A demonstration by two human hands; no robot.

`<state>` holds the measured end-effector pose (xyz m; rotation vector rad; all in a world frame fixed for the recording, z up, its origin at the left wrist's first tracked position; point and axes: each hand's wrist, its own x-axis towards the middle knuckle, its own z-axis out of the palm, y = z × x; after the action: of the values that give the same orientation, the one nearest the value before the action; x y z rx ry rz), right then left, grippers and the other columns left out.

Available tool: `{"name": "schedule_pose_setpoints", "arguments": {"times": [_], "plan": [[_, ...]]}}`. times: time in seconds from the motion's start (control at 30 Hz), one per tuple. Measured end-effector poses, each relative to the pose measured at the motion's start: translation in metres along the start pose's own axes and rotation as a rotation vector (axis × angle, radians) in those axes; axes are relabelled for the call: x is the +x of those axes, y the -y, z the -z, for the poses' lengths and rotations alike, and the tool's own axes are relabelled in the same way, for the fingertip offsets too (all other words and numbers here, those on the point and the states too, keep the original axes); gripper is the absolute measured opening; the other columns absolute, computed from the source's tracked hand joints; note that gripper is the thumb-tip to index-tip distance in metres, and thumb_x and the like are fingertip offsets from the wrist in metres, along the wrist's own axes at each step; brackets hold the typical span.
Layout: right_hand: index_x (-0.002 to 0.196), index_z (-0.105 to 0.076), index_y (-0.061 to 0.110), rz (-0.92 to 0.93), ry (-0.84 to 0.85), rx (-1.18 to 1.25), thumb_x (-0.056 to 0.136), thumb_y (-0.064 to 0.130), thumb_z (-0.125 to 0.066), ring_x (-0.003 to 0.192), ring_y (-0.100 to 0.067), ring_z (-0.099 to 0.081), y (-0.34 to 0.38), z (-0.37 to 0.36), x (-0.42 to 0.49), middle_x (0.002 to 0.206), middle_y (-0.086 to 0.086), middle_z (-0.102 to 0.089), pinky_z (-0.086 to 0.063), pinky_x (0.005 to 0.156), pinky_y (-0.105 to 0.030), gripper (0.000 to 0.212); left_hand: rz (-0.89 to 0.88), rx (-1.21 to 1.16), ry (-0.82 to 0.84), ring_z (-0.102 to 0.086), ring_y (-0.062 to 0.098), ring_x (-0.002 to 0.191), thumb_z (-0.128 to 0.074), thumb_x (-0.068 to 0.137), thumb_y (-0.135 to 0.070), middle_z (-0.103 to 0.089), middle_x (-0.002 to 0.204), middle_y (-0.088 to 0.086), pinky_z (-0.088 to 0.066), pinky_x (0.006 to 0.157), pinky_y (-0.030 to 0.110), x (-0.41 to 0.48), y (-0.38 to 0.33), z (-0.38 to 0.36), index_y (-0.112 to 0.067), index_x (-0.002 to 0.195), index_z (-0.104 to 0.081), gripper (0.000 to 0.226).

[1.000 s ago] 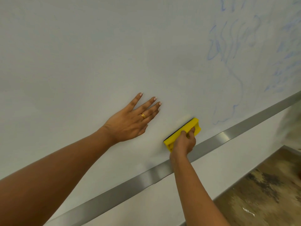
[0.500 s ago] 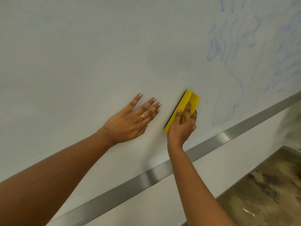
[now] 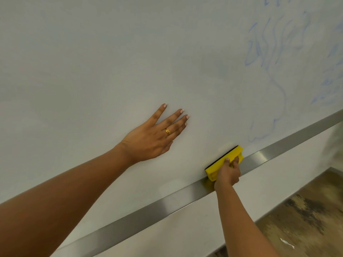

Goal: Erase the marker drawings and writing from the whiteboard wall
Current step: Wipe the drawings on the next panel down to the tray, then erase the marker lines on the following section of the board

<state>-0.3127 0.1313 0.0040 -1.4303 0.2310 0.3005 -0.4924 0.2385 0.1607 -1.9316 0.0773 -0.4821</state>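
The whiteboard wall (image 3: 111, 62) fills most of the view. Faint blue marker drawings (image 3: 274, 52) and smeared blue writing (image 3: 332, 78) cover its right part. My right hand (image 3: 228, 173) grips a yellow eraser (image 3: 220, 163) with a dark felt face, pressed flat on the board just above the metal strip. The eraser lies slanted, parallel to the strip, left of the drawing's lower loop (image 3: 259, 136). My left hand (image 3: 154, 138), wearing a gold ring, rests flat on the board with fingers spread, up and left of the eraser.
A brushed metal strip (image 3: 148, 208) runs along the board's lower edge, rising to the right. Below it is a plain white wall panel (image 3: 194, 225). Mottled brown floor (image 3: 306, 216) shows at the bottom right, with a white scrap (image 3: 286, 243) on it.
My right hand has swept the eraser down and to the right, from beside my left fingertips to the metal strip, turning it from steep to slanted. My left hand has stayed put.
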Motion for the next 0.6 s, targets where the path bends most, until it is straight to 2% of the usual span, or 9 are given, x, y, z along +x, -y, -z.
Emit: {"name": "schedule_pose_setpoints", "arguments": {"times": [0.2,0.47,0.6], "plan": [[0.142,-0.035,0.029,-0.028,-0.005,-0.076,0.097,0.032,-0.045,0.125,-0.037,-0.041,-0.011,-0.001,-0.014,0.136,-0.012,-0.048,-0.036,0.103,-0.047,0.047,0.002,0.015,0.002,-0.020,0.032,0.142,-0.018,0.099,-0.029,-0.023,0.154,0.016,-0.013,0.113,0.056,0.000,-0.001,0.000,-0.002,0.147,-0.026,0.055],[0.137,-0.045,0.025,-0.034,0.030,-0.196,0.095,0.035,-0.047,0.119,-0.035,-0.047,-0.021,-0.001,-0.051,0.126,-0.013,-0.056,-0.039,0.093,-0.041,0.044,0.006,0.031,-0.008,-0.023,0.030,0.142,-0.018,0.098,-0.029,-0.026,0.153,0.014,-0.015,0.112,0.055,0.001,-0.001,0.002,-0.003,0.146,-0.029,0.055],[0.138,-0.045,0.023,-0.032,0.067,-0.225,0.095,0.033,-0.048,0.120,-0.035,-0.046,-0.031,-0.004,-0.081,0.127,-0.012,-0.056,-0.039,0.092,-0.038,0.044,0.012,0.039,-0.005,-0.022,0.030,0.142,-0.017,0.099,-0.029,-0.024,0.153,0.014,-0.013,0.113,0.055,0.001,-0.001,0.001,-0.003,0.146,-0.027,0.055]]}}
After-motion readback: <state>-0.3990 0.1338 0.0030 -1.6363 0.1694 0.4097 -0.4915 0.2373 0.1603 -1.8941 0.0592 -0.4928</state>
